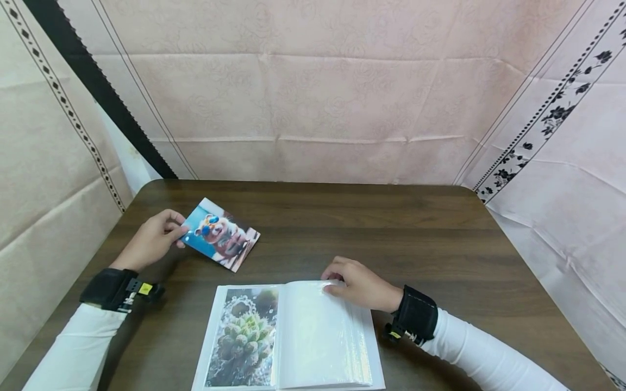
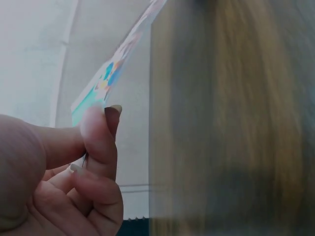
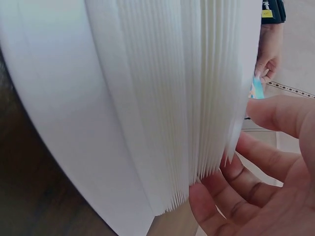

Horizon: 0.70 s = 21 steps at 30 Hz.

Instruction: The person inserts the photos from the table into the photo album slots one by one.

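Between thumb and fingers my left hand (image 1: pixel 152 239) pinches the left corner of a photo print (image 1: pixel 224 239), which shows a pink furry cartoon figure on blue. The print is held above the table, left of an open photo album (image 1: pixel 323 339), and appears nearly edge-on in the left wrist view. My right hand (image 1: pixel 359 283) is at the top edge of the album's right side. In the right wrist view, its thumb lies on the top page and its curled fingers reach among the edges of the page stack (image 3: pixel 162 113). A blank white sleeve shows on that page.
The album's left page holds a picture of a succulent plant (image 1: pixel 244 336). Album and hands are over a dark brown wooden table (image 1: pixel 391 228). Pale patterned cloth (image 1: pixel 318 98) hangs behind the table and at both sides. Each wrist wears a black strap with a camera.
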{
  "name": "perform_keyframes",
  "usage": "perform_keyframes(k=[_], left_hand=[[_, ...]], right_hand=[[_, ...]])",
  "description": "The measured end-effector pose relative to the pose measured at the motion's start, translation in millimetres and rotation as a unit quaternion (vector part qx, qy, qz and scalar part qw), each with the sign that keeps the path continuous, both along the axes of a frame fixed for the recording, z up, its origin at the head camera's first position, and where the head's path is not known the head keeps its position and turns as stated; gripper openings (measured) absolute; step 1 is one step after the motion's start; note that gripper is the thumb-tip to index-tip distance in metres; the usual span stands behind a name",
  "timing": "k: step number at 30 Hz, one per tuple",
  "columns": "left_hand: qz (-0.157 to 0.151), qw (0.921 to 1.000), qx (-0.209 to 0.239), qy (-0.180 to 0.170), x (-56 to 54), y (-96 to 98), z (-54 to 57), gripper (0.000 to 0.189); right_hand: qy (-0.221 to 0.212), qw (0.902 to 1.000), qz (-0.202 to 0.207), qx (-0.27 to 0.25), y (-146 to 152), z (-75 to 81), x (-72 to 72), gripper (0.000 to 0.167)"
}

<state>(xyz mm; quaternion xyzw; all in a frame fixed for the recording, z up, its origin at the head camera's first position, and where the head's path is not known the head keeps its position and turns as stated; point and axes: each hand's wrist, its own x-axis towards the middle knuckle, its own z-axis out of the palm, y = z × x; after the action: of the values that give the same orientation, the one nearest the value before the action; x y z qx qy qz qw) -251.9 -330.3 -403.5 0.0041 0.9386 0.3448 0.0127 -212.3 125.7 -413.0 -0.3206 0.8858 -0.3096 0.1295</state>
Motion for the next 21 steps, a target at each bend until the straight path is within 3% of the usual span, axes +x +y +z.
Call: perform_keyframes(k=[21], left_hand=[[-0.033,0.9985,0.041,0.018,-5.1,34.7,8.0,0.028]], right_hand=[[0.0,0.9997,-0.003,-0.025,1,-3.2,2.2,0.022]])
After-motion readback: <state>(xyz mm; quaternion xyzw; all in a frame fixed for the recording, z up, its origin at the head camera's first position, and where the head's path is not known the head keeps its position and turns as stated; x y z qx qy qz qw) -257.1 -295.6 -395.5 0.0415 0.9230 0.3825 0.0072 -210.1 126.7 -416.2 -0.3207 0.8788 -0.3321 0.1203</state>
